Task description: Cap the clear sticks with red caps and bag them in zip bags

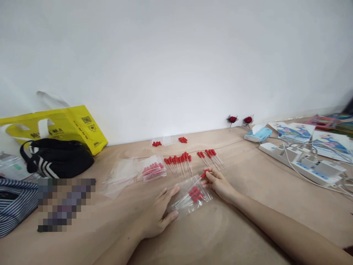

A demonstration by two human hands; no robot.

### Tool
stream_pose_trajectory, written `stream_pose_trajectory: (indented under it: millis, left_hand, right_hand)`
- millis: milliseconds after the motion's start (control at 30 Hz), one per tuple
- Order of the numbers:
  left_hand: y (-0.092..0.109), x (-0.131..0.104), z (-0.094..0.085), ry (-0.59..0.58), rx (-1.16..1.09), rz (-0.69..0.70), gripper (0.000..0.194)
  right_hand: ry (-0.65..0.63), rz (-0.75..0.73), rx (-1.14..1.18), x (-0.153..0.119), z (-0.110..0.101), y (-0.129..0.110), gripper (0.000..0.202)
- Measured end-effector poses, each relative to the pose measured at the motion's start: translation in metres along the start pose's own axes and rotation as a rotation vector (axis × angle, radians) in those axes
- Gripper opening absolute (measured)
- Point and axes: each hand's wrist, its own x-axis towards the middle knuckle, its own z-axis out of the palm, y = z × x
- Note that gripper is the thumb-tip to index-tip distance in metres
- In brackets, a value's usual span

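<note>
A clear zip bag (190, 200) lies on the table before me, with several red-bulbed droppers (195, 194) inside. My left hand (160, 215) touches the bag's left end, thumb and fingers spread apart. Between its thumb and fingers, my right hand (217, 184) pinches one dropper (203, 175) by its red bulb. That dropper's thin tube points down-left over the bag's upper edge; whether its tip is inside I cannot tell. Just beyond lie loose droppers in a larger group (179, 162) and a smaller group (211, 156).
Left of the loose droppers are flat plastic bags (121, 175) and filled bags (153, 167). Red bulbs (156, 144) lie by the wall. A yellow bag (93, 129) and black pouch (66, 156) stand left; a power strip (271, 149) with cables and a tissue pack (257, 135) lie right.
</note>
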Motion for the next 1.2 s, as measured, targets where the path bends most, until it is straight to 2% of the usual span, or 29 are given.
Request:
stream_pose_trajectory:
  millis: [100,333,433,533,633,800,933,1067,1200]
  left_hand:
    - [-0.001,0.0,0.0,0.0,-0.001,0.026,0.059]
    - [0.001,0.0,-0.001,-0.03,0.007,-0.013,0.057]
    - [0.001,0.0,0.0,-0.012,-0.002,0.016,0.057]
    - [0.001,0.0,-0.001,-0.004,-0.006,0.028,0.056]
    - [0.001,0.0,-0.002,0.003,-0.002,0.051,0.055]
    - [0.001,0.001,-0.002,0.042,-0.008,0.096,0.05]
    - [-0.001,0.0,-0.002,0.016,-0.005,0.053,0.052]
    - [-0.002,0.0,-0.001,0.005,-0.019,0.022,0.055]
    - [0.0,0.002,-0.003,0.011,-0.01,0.131,0.047]
  right_hand:
    - [-0.11,0.025,-0.115,-0.004,0.002,-0.002,0.039]
    - [-0.116,0.069,-0.219,0.002,0.006,0.002,0.046]
    - [-0.099,0.026,-0.26,0.004,0.008,0.008,0.043]
    - [-0.17,0.003,-0.259,0.003,0.011,0.01,0.04]
    - [-0.281,0.09,-0.216,0.002,0.013,0.008,0.044]
    - [-0.276,0.022,-0.213,0.005,0.01,0.006,0.045]
    - [-0.364,0.039,-0.223,0.005,0.007,0.004,0.043]
    - [-0.321,0.062,-0.28,0.005,0.007,0.006,0.036]
    - [-0.135,-0.002,-0.507,0.012,0.0,0.004,0.023]
